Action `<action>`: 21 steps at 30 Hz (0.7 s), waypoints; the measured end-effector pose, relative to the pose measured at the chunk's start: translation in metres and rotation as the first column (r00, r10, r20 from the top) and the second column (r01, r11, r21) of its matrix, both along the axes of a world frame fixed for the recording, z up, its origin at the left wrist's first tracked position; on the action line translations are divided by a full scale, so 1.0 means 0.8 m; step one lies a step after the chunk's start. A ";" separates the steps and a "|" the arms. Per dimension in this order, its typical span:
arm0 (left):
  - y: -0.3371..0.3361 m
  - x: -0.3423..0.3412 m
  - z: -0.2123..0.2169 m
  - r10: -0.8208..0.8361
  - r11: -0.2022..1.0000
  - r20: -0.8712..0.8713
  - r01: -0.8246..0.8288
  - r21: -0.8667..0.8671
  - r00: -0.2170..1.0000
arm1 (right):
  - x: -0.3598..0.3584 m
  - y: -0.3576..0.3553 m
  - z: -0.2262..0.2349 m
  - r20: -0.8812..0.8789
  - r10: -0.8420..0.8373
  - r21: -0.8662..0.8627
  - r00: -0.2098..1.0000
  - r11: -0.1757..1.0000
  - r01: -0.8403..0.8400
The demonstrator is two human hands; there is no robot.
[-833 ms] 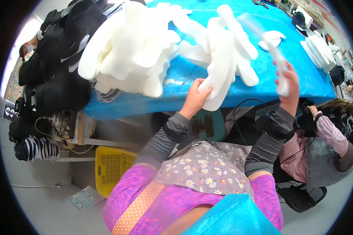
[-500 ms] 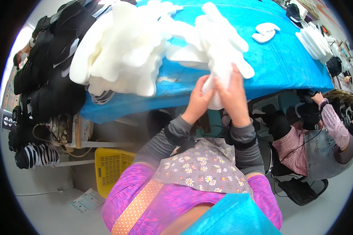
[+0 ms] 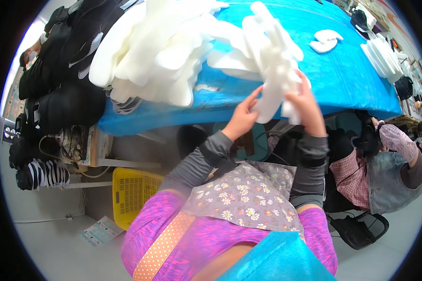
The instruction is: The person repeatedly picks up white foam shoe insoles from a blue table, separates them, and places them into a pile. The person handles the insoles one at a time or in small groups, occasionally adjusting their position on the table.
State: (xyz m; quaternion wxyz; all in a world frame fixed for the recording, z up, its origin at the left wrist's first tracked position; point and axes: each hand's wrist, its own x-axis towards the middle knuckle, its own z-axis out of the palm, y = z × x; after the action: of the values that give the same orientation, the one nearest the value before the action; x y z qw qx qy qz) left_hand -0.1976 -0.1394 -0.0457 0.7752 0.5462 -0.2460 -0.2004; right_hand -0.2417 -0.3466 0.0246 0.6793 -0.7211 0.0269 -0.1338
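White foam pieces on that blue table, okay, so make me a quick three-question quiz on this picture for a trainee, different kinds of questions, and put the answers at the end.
1. True or false: the yellow basket is to the left of the flowered apron.

2. Multiple choice: what colour is the table cover?
A) Red
B) Blue
C) Green

3. Fill in the blank: the left hand grips the near end of a ____.

Key:
1. True.
2. B.
3. white foam piece.
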 end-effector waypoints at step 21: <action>0.025 -0.029 0.019 0.072 0.996 -0.256 -0.056 0.070 0.964 | -0.049 0.084 -0.042 0.091 -0.154 -0.141 0.984 0.976 0.166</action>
State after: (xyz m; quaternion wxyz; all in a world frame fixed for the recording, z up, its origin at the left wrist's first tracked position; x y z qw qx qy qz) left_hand -0.2209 -0.1196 -0.0306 0.7894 0.5469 -0.1185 -0.2524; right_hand -0.2809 -0.2796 -0.0087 0.6115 -0.7591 0.0479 -0.2182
